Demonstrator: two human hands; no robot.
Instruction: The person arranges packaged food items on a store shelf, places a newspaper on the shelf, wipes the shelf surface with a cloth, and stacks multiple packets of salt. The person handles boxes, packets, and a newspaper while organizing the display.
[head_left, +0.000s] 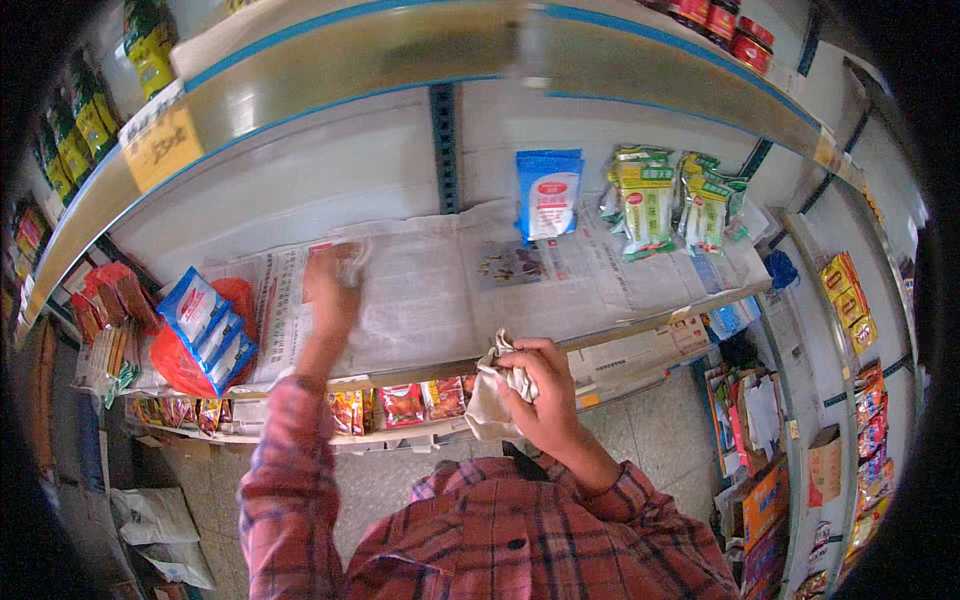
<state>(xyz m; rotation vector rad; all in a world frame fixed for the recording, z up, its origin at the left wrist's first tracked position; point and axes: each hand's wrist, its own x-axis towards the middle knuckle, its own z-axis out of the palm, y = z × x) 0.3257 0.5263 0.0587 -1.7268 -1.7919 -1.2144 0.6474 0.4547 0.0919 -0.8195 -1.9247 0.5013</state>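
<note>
My right hand (544, 394) grips a crumpled cream cloth (489, 401) at the shelf's front edge. My left hand (334, 292) is blurred over the left part of the newspaper lining (412, 292). Whether its fingers hold anything is unclear. To its left, several blue-and-white packets (206, 326) lie fanned on a red plastic bag (174, 364). Right of centre, a blue-and-white packet (551, 199) stands towards the back of the shelf. Beside it are green-and-yellow packets (649, 202) in two groups.
An upper shelf edge (360, 71) with a handwritten yellow tag (163, 146) runs above my hands. A lower shelf carries red packets (403, 405). Brown packets (116, 296) fill the far left corner. Side shelves (806, 345) stand at right. White sacks (161, 517) lie low at left.
</note>
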